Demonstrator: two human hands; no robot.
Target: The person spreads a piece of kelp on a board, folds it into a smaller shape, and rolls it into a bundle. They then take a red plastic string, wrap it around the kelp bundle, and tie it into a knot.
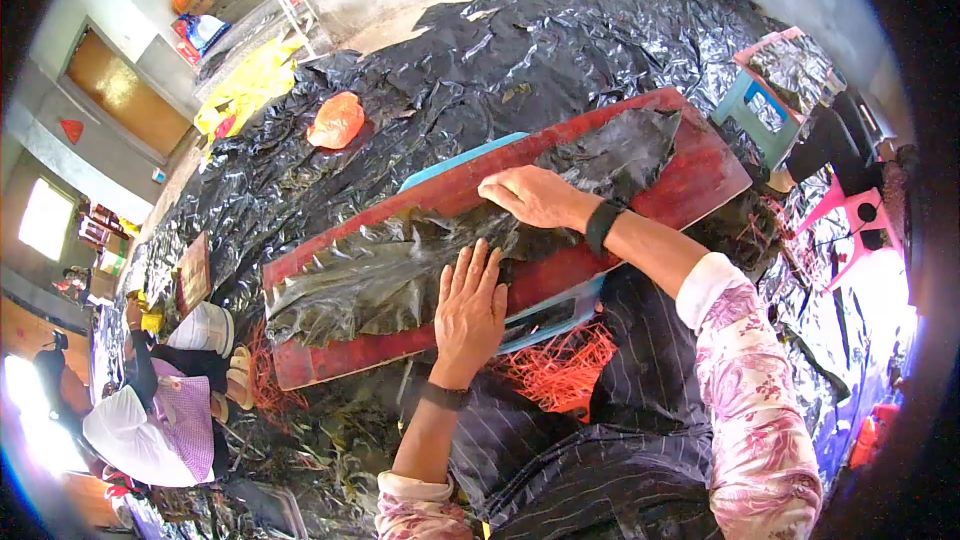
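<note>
Both hands are lying flat and open on a broad sheet of dark, wet kelp (400,275), holding nothing. The left hand (468,302) is pressing the near edge with fingers spread; the right hand (532,195) is bearing down further along, seemingly keeping the limp leaf smoothed against the red board (700,175) across the person's lap. A blue board (455,162) is showing beneath. Orange-red ties (560,365) are lying beside the knee. Black plastic sheeting (520,50) is covering the floor, where another person in a white hat (130,430) is crouching.
</note>
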